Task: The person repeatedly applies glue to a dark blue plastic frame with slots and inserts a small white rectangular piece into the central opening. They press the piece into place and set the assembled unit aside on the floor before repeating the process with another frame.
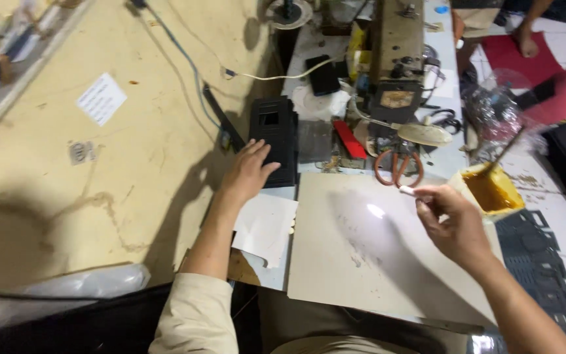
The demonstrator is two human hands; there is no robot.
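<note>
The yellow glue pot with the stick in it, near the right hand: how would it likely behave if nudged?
The yellow glue pot sits near the table's right edge, so a push could send it off. The stick leans outward, which may help tip it. Its brown contents look liquid and would probably spill.

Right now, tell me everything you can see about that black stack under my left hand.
The black stack is a pile of flat, dark rectangular pieces, stiff-looking, possibly leather or board, with a small rectangular window cut near its top. It lies flat on the work surface, beside the wooden table and in front of the sewing machine. The left hand rests on its lower left edge, fingers spread.
</note>
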